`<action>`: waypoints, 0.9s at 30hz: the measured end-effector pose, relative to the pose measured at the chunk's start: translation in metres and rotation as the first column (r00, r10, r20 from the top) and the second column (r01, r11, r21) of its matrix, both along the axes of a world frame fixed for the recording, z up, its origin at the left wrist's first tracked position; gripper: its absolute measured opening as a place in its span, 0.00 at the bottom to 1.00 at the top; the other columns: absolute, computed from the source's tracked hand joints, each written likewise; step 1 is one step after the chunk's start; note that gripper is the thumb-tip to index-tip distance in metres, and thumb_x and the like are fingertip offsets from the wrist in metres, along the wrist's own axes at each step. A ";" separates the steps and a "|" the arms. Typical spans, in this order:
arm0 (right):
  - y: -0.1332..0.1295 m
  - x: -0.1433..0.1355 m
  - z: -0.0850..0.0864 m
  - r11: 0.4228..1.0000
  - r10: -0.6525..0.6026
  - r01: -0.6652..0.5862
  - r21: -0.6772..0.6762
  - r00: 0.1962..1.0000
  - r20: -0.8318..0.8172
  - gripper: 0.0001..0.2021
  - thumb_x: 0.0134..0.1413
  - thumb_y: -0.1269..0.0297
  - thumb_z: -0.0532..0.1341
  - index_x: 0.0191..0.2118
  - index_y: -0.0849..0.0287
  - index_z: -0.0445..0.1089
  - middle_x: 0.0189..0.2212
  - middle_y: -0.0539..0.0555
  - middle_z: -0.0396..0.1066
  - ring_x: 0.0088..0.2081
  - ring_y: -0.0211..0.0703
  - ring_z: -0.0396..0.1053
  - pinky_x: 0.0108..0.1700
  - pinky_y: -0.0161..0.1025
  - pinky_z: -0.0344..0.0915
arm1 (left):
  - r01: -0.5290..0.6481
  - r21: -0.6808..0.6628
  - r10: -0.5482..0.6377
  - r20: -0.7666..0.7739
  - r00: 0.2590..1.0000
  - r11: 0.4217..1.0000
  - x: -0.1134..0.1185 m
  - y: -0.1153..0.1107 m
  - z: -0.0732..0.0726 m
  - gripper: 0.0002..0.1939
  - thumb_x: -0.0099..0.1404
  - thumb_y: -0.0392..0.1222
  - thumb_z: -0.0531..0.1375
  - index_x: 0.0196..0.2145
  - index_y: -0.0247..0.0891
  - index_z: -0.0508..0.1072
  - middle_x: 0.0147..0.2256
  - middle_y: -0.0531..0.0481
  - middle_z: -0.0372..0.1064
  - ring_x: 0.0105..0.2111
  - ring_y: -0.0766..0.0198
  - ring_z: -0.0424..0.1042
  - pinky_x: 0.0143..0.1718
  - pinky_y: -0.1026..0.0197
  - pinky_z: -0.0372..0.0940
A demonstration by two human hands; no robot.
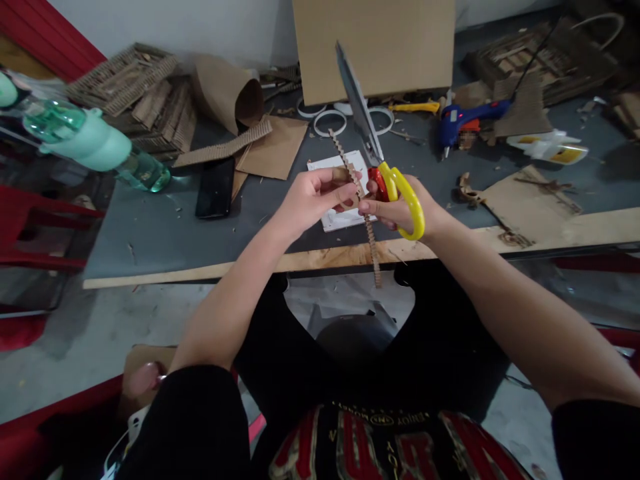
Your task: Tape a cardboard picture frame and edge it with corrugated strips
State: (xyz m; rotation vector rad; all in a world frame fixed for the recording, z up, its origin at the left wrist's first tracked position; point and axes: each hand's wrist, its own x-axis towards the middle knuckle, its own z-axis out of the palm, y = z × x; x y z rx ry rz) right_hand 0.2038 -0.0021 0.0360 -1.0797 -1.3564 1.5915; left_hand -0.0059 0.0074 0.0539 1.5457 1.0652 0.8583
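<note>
Between my two hands runs a thin corrugated cardboard strip (371, 248), its lower end hanging past the table's front edge. My left hand (320, 197) pinches the strip near its middle. With thumb and fingertips my right hand (400, 207) also touches the strip, just beside the left fingers. Scissors (359, 107) with yellow handles rest in the right hand, blades pointing up and away from me. Something red shows behind the yellow handle, partly hidden by the fingers. Under the hands lies a white board (345, 220) with a brown piece on it, mostly covered.
A blue glue gun (453, 127) and a white glue bottle (550, 145) lie at right. White rings (330, 123) sit behind the hands. At left are a phone (215, 189), a green bottle (95, 143) and stacked corrugated frames (125, 77). A large cardboard sheet (375, 50) stands at the back.
</note>
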 end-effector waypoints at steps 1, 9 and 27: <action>0.000 -0.002 0.000 1.000 -0.012 0.012 0.027 1.000 -0.001 0.34 0.32 0.46 0.87 0.33 0.52 0.64 0.22 0.43 0.66 0.18 0.31 0.57 0.16 0.32 0.50 | 0.005 -0.012 -0.005 0.038 0.999 1.000 0.002 0.001 -0.005 0.19 0.71 0.57 0.72 0.47 0.39 0.82 0.37 0.50 0.82 0.37 0.64 0.82 0.39 0.61 0.74; 0.005 -0.014 -0.005 0.986 -0.150 0.150 0.075 0.989 -0.003 0.38 0.27 0.37 0.86 0.30 0.51 0.62 0.20 0.41 0.60 0.19 0.32 0.58 0.16 0.33 0.53 | -0.057 -0.006 0.057 0.029 0.998 0.998 0.000 0.014 -0.012 0.09 0.76 0.42 0.67 0.36 0.38 0.81 0.27 0.55 0.71 0.27 0.70 0.71 0.32 0.65 0.66; 0.016 0.006 0.003 0.958 -0.281 0.286 0.011 0.947 -0.156 0.39 0.25 0.55 0.88 0.33 0.49 0.57 0.36 0.48 0.79 0.30 0.40 0.75 0.26 0.39 0.70 | 0.190 0.246 -0.024 -0.554 0.832 0.950 -0.030 -0.003 0.020 0.08 0.75 0.48 0.66 0.42 0.43 0.82 0.26 0.53 0.76 0.32 0.57 0.79 0.42 0.56 0.69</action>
